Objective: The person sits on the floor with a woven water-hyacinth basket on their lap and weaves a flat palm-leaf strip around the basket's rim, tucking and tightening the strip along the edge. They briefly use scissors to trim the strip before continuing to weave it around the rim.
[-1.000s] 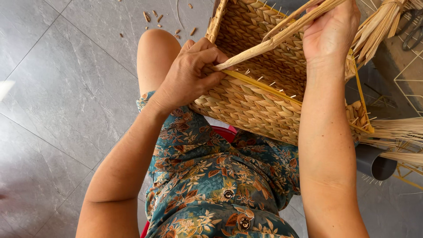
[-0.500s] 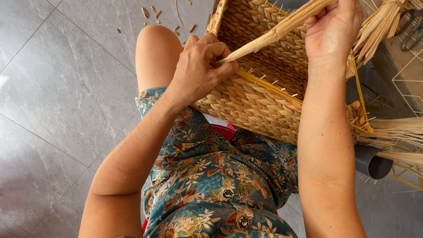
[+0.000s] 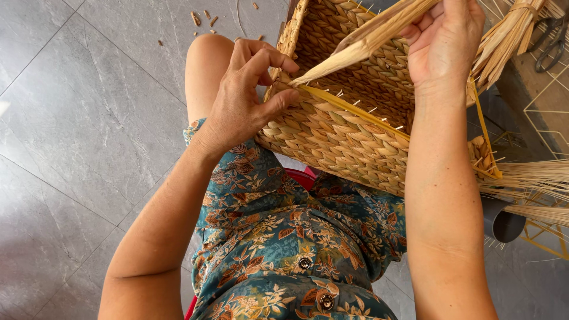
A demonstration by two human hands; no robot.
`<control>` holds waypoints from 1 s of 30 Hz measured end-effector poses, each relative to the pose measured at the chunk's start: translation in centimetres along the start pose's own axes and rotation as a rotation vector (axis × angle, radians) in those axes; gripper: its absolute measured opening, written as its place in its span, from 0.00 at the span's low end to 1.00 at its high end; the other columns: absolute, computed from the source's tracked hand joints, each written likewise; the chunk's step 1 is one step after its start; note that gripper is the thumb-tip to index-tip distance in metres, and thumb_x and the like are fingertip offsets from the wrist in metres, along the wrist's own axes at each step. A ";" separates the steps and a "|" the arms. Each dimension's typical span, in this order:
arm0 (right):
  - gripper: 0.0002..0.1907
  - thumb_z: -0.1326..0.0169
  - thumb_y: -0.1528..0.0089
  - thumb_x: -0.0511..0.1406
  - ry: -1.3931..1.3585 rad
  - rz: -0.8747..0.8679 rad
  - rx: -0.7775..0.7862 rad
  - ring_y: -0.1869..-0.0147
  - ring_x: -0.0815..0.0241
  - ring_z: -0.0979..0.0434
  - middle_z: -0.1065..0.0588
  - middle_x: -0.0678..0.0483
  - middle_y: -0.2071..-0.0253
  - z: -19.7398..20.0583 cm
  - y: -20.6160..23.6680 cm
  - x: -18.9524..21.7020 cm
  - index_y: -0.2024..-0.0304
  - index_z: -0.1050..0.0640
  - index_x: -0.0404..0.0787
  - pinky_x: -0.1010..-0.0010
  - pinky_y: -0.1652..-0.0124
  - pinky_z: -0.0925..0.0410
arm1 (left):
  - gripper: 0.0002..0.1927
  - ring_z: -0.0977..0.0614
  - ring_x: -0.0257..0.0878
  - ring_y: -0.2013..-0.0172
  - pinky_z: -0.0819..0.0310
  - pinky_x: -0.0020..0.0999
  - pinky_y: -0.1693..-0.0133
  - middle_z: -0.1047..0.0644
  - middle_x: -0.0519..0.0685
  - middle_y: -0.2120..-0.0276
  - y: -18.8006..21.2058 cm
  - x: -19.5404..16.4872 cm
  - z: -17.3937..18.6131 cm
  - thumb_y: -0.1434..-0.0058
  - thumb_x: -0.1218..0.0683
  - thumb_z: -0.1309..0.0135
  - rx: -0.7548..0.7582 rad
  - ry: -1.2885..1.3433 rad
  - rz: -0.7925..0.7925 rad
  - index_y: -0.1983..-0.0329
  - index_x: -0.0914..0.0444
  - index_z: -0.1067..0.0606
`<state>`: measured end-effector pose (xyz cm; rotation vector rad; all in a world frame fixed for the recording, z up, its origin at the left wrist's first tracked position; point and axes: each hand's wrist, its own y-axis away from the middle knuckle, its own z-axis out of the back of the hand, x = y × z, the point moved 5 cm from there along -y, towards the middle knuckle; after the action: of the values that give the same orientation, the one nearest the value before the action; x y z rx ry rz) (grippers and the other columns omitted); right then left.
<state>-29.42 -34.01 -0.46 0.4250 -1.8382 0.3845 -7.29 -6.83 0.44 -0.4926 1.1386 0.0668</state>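
On the person's lap, a woven basket of pale braided fibre rests tilted, its mouth turned away from the body. Left of the basket's near corner, the left hand pinches the rim, thumb under and fingers curled over the spot where a flat dried strand enters the weave. Above the basket, the right hand is closed around the far length of that strand, holding it taut and slanting.

Judging from this grip, the strand could split or snap at the rim if pulled too hard, since it bends sharply where it meets the braid. It could also slip out of the pinch and loosen the last turn. Short stiff ends stick out along the yellow frame wire and could prick the fingers.

Below and left of the basket lies a grey tiled floor, with small fibre clippings scattered beyond the knee. Right of the basket are a bundle of dry stalks, a dark tube, and scissors.
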 end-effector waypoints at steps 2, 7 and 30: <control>0.12 0.49 0.22 0.39 0.075 0.056 0.097 0.61 0.55 0.17 0.21 0.44 0.61 -2.0 0.8 -0.8 0.51 0.25 0.35 0.69 0.66 0.25 | 0.15 0.27 0.33 0.61 0.20 0.28 0.56 0.33 0.49 0.50 1.1 1.4 0.1 0.37 0.56 0.31 0.000 0.010 0.105 0.49 0.59 0.23; 0.09 0.51 0.21 0.35 0.101 0.130 0.208 0.59 0.50 0.15 0.21 0.43 0.60 -4.7 0.2 -3.6 0.49 0.27 0.33 0.64 0.60 0.21 | 0.14 0.27 0.33 0.56 0.19 0.27 0.56 0.36 0.48 0.50 1.8 4.8 -0.9 0.35 0.60 0.36 -0.055 0.077 0.132 0.50 0.60 0.26; 0.14 0.56 0.23 0.38 0.327 0.025 0.277 0.58 0.55 0.15 0.21 0.45 0.58 -8.8 -3.3 -0.9 0.51 0.25 0.34 0.63 0.58 0.17 | 0.18 0.27 0.38 0.52 0.17 0.29 0.56 0.38 0.52 0.49 -2.1 3.9 -2.8 0.40 0.66 0.46 -0.075 0.094 0.161 0.48 0.59 0.31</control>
<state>-20.24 -32.78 1.42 0.4963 -1.4779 0.6890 -7.38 -10.64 -3.20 -0.4737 1.2704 0.2288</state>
